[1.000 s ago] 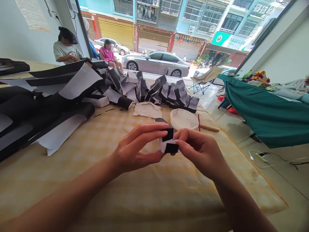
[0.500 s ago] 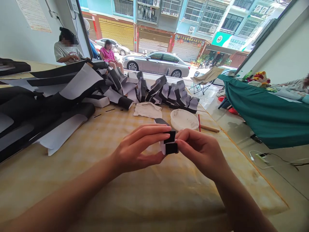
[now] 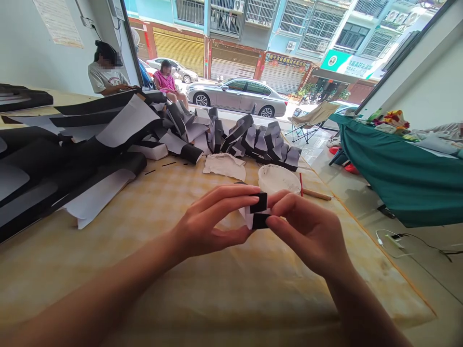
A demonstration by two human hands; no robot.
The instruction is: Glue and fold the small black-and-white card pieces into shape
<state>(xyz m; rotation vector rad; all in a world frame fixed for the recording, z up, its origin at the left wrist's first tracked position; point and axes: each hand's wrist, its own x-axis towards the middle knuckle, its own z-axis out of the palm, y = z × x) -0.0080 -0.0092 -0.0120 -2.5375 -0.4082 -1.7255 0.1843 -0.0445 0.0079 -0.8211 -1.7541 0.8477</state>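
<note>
I see the right thumb's grip shift: half a second ago it sat at the upper corner of the lower black flap, and now its tip covers that flap's right end. The small folded piece also looks a little turned, since less of its dark far end shows above the left hand. I take that as the handling in hand settling onto this lower flap, with the upper black flap held steady. The left hand grasps the piece, fingers over its top and thumb beneath; the right hand pinches its right end. It is up between both hands, above the checked tablecloth, nearer to me than the round white dish. The right fingers hide the far side from my camera, so I can't fairly say whether the flaps are joined there.
</note>
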